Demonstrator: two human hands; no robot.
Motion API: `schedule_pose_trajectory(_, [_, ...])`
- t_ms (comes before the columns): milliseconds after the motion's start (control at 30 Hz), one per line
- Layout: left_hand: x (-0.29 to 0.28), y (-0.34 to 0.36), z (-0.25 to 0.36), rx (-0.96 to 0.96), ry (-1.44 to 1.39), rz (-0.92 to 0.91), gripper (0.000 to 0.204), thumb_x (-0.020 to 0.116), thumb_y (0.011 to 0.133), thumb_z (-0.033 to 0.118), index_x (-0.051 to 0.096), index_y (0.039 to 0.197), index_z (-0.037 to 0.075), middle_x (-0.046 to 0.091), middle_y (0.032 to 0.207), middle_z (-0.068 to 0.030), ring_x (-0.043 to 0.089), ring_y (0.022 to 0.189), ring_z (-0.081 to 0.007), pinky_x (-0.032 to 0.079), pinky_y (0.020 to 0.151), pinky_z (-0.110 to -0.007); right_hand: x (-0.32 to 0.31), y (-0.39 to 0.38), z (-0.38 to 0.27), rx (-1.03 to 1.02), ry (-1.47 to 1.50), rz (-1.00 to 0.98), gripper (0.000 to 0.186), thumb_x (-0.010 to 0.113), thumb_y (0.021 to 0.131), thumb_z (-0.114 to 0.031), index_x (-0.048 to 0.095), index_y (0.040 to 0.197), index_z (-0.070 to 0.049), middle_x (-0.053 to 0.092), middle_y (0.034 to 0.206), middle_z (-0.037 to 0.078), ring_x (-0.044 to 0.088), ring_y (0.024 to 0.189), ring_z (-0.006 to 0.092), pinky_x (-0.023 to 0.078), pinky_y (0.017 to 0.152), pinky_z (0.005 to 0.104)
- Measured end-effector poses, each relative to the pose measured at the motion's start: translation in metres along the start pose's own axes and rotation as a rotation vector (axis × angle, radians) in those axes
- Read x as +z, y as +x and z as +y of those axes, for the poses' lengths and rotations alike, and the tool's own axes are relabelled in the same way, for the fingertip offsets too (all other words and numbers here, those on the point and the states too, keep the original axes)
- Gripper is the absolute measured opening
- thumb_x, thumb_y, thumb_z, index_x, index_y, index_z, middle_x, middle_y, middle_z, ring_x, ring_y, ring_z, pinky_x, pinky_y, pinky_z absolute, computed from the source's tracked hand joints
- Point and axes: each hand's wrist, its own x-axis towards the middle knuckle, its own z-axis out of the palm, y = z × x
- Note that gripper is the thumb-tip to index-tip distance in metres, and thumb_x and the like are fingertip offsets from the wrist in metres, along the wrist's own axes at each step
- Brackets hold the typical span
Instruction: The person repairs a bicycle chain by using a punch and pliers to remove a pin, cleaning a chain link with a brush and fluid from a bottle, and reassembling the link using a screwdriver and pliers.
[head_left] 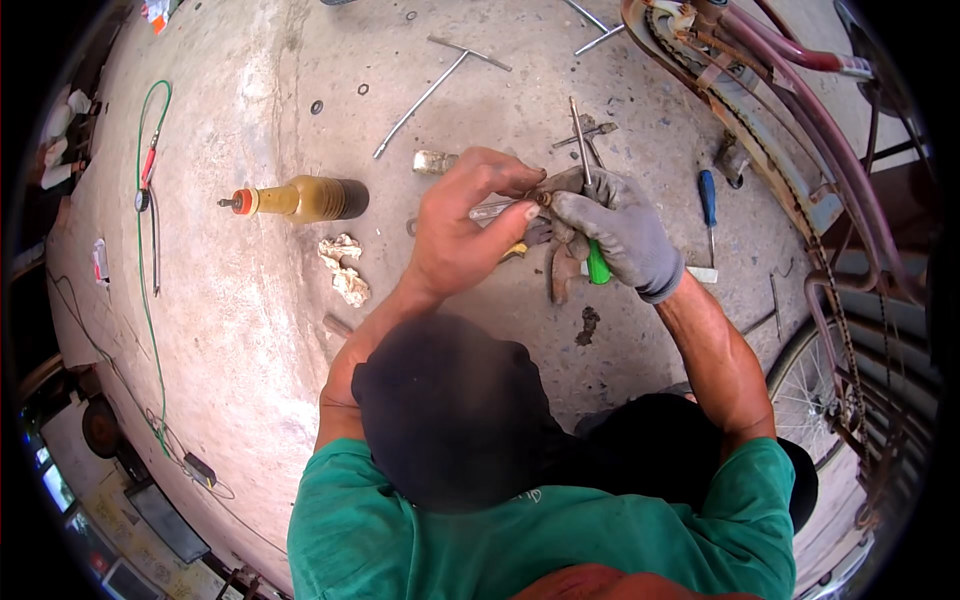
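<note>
My bare left hand (pixel 462 222) pinches with thumb and forefinger at a small brownish ring-shaped metal part (pixel 543 198). On its other side my right hand (pixel 625 225), in a grey glove, holds the same part between thumb and fingers. A screwdriver with a green handle (pixel 598 263) is also gripped in the right hand, its shank pointing up and away. Below the hands, dark pliers-like tools (pixel 560 272) lie on the concrete floor, partly covered. A small whitish container (pixel 435 162) lies beyond my left hand.
To the left are an amber bottle (pixel 305 200), a crumpled rag (pixel 345 270) and a green hose (pixel 144 240) with a gauge. T-handle wrenches (pixel 432 98) and washers (pixel 316 107) lie farther off. At right are a blue screwdriver (pixel 708 200) and a bicycle frame (pixel 830 130) with its chain.
</note>
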Motion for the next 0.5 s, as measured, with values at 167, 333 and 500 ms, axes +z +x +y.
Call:
schedule_pose_trajectory(167, [0.0005, 0.0012, 0.0003, -0.019, -0.036, 0.002, 0.031, 0.072, 0.079, -0.012, 0.068, 0.108, -0.003, 0.064, 0.107, -0.0131, 0.061, 0.102, -0.0221, 0.049, 0.091, -0.033, -0.0005, 0.0002, 0.0008, -0.013, 0.024, 0.018, 0.026, 0.066, 0.100, -0.019, 0.070, 0.113, 0.002, 0.070, 0.092, 0.002, 0.061, 0.078, 0.0071, 0.050, 0.068, 0.0247])
schedule_pose_trajectory(333, [0.0014, 0.0023, -0.0033, 0.021, 0.003, 0.010, 0.030, 0.074, 0.077, -0.012, 0.067, 0.104, -0.003, 0.064, 0.105, -0.0129, 0.061, 0.100, -0.0216, 0.048, 0.091, -0.032, -0.0020, 0.0016, 0.0047, -0.029, -0.033, 0.026, 0.027, 0.066, 0.099, -0.020, 0.070, 0.112, 0.003, 0.071, 0.091, 0.002, 0.061, 0.077, 0.0065, 0.050, 0.068, 0.0245])
schedule_pose_trajectory(500, [0.0046, 0.0027, -0.0042, 0.010, 0.013, 0.040, 0.028, 0.075, 0.076, -0.012, 0.068, 0.102, -0.003, 0.064, 0.104, -0.0138, 0.061, 0.099, -0.0218, 0.048, 0.090, -0.032, -0.0008, 0.0029, 0.0063, -0.046, -0.042, 0.049, 0.027, 0.066, 0.098, -0.020, 0.070, 0.112, 0.003, 0.071, 0.090, 0.002, 0.061, 0.076, 0.0064, 0.050, 0.068, 0.0247])
